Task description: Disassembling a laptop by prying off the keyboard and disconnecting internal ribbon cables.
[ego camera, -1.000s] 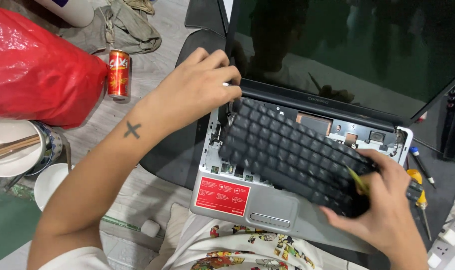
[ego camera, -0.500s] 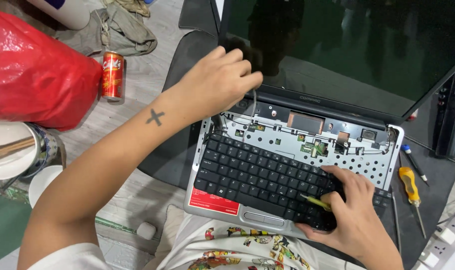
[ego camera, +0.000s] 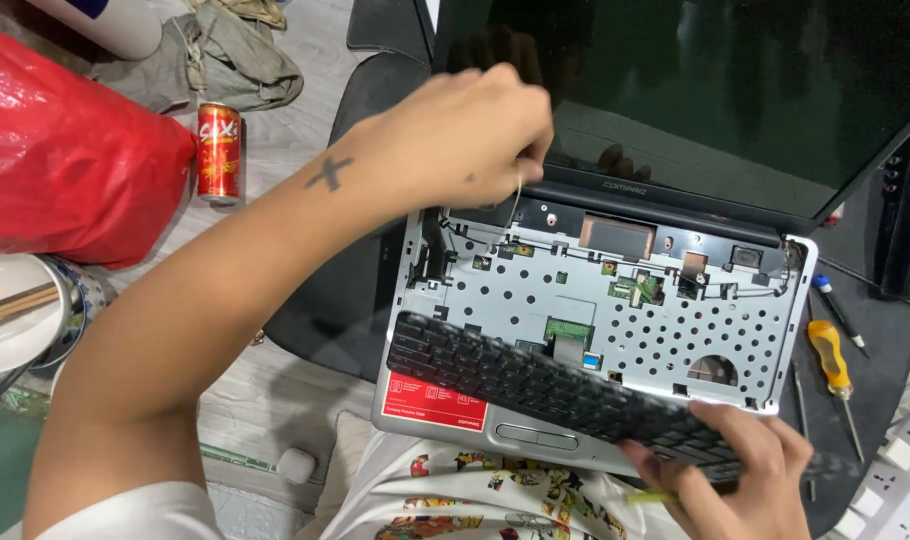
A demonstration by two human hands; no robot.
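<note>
My right hand (ego camera: pixel 720 470) grips the lifted keyboard (ego camera: pixel 565 390) at lower centre; my left hand (ego camera: pixel 465 135) pinches a thin wire (ego camera: pixel 515 195) at the laptop (ego camera: pixel 595 300) hinge; next, I judge, its ribbon cable (ego camera: pixel 567 345) needs careful freeing.

Floor (ego camera: pixel 285 130): pale wood-look boards, evenly lit, no strong shadows. A black mat (ego camera: pixel 325 310) lies on it. Upper left, a crumpled olive cloth (ego camera: pixel 225 50); just beside it an upright red can (ego camera: pixel 218 152). A large red plastic bag (ego camera: pixel 70 160) fills the left side. Below it, a white bowl (ego camera: pixel 20 320) with chopsticks across the rim. A white power strip (ego camera: pixel 890 490) sits at lower right.
</note>
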